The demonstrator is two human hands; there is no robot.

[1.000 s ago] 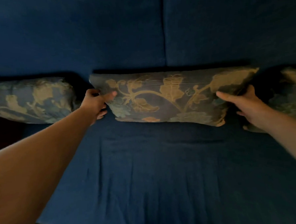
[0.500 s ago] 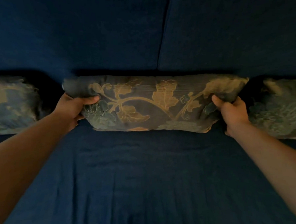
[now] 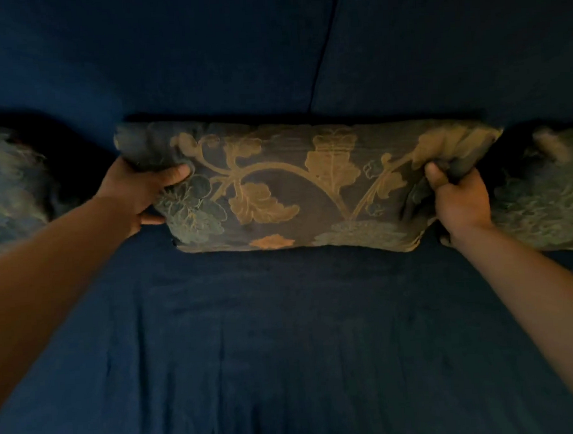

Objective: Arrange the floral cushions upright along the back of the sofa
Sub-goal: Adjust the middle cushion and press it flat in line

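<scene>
A long dark floral cushion (image 3: 297,186) with gold leaf and vine patterns lies against the foot of the blue sofa back (image 3: 170,57). My left hand (image 3: 137,191) grips its left end, thumb on the front. My right hand (image 3: 456,194) is clenched on bunched fabric at its right end. A second floral cushion (image 3: 8,188) sits at the far left, apart from the middle one. A third floral cushion (image 3: 546,190) sits at the far right, just behind my right hand.
The blue sofa seat (image 3: 285,349) spreads wide in front of the cushions, with light creases. A vertical seam (image 3: 323,49) splits the backrest into two panels. The room is dim.
Both hands went from resting at the middle cushion's ends to gripping them tightly. The fabric at the right end is now bunched, and the view has come closer.
</scene>
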